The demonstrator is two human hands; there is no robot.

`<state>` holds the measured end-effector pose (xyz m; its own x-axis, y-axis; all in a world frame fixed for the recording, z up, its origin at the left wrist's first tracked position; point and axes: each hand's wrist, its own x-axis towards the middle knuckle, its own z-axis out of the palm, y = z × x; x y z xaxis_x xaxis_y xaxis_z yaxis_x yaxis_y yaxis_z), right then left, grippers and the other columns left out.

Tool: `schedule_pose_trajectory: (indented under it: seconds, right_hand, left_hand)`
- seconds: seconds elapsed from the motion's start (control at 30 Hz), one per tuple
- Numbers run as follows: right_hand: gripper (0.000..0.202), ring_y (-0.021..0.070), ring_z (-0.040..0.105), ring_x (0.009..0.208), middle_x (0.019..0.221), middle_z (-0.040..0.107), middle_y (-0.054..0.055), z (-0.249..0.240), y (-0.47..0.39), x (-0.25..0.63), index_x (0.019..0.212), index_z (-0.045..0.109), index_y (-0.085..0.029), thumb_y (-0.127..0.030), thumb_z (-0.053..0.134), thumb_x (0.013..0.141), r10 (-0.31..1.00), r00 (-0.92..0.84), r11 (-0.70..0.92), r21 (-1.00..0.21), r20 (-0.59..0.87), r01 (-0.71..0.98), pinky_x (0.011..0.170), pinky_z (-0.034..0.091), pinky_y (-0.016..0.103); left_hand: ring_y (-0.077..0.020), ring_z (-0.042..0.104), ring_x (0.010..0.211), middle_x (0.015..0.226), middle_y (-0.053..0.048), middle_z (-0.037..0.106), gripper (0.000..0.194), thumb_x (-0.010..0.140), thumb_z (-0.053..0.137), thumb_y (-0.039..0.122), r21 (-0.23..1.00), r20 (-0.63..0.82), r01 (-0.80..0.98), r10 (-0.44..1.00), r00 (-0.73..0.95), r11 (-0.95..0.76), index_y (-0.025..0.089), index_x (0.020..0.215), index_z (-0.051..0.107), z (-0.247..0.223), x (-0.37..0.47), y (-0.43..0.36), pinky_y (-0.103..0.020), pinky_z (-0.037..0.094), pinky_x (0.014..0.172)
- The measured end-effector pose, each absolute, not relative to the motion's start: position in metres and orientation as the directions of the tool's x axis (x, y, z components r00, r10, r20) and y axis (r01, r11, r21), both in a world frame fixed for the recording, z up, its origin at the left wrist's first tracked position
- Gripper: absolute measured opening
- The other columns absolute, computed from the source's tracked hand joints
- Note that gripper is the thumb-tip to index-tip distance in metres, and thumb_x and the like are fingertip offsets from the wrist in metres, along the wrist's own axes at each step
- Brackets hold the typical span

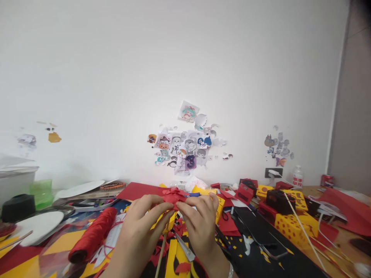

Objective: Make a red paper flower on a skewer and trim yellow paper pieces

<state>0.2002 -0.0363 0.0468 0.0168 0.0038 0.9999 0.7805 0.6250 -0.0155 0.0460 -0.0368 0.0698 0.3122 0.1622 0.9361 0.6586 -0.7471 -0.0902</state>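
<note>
A red paper flower (174, 195) with layered petals is pinched between both my hands at the middle of the table. My left hand (139, 222) grips its left edge between thumb and fingers. From the other side my right hand (199, 218) does the same, thumb and fingertips closed on the paper. A thin wooden stick (161, 255) runs down below the flower; whether it is joined to it I cannot tell. Open scissors (187, 250) lie under my right hand, among red and yellow paper pieces (175, 256).
On the left lie a red thread spool (92, 235), white discs (40, 227) and a green cup (41, 193). A phone (255, 226), paper scraps, yellow spotted boxes (295, 224), thin white sticks (304, 233) and a white bottle (297, 177) crowd the right. A sticker-covered wall stands behind.
</note>
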Motion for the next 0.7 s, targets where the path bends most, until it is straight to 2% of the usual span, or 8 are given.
schedule_pose_trajectory:
  seconds: [0.1,0.2,0.33,0.53,0.7]
  right_hand:
    - [0.022,0.0141,0.05,0.069,0.073,0.063,-0.002,0.05,-0.038,0.199,0.086,0.065,-0.029,-0.03,0.044,0.09,0.027,0.005,0.618,-0.021,1.0,0.786,0.086,0.026,0.038]
    - [0.02,0.0148,0.05,0.07,0.072,0.061,-0.001,0.053,-0.039,0.2,0.085,0.065,-0.029,-0.035,0.047,0.088,0.052,-0.01,0.594,-0.023,0.999,0.804,0.085,0.026,0.039]
    - [0.019,0.0148,0.05,0.071,0.073,0.06,-0.002,0.059,-0.043,0.201,0.079,0.064,-0.028,-0.033,0.048,0.087,0.052,-0.038,0.55,0.003,0.998,0.835,0.091,0.021,0.042]
    - [0.015,0.0145,0.05,0.075,0.075,0.06,-0.003,0.071,-0.048,0.204,0.088,0.062,-0.029,-0.029,0.048,0.087,0.152,-0.166,0.539,0.059,0.974,0.84,0.096,0.016,0.043]
    - [0.014,0.0137,0.047,0.073,0.077,0.055,-0.002,0.084,-0.048,0.205,0.083,0.058,-0.024,-0.02,0.046,0.087,0.194,-0.338,0.462,0.218,0.921,0.86,0.095,0.019,0.042]
  left_hand:
    - [-0.0137,0.055,0.072,0.081,-0.003,0.06,0.013,0.084,0.049,0.021,-0.135,0.931,0.677,0.14,0.336,-0.723,0.021,0.091,0.06,0.069,0.045,-0.035,-0.026,0.043,0.064]
    - [-0.014,0.054,0.07,0.08,-0.003,0.062,0.015,0.084,0.049,0.018,-0.264,0.915,0.696,0.055,0.4,-0.667,0.02,0.094,0.06,0.07,0.043,-0.033,-0.027,0.04,0.063]
    - [-0.0165,0.053,0.072,0.082,-0.006,0.063,0.019,0.083,0.049,0.014,-0.395,0.875,0.698,-0.014,0.484,-0.597,0.016,0.099,0.058,0.071,0.041,-0.034,-0.031,0.037,0.066]
    - [-0.0171,0.052,0.073,0.083,-0.005,0.063,0.019,0.086,0.042,0.016,-0.441,0.849,0.727,0.017,0.528,-0.526,0.017,0.097,0.057,0.078,0.038,-0.039,-0.032,0.036,0.07]
    - [-0.0188,0.052,0.077,0.087,-0.007,0.063,0.023,0.088,0.036,0.016,-0.448,0.857,0.757,0.013,0.515,-0.475,0.016,0.097,0.057,0.085,0.039,-0.037,-0.032,0.036,0.071]
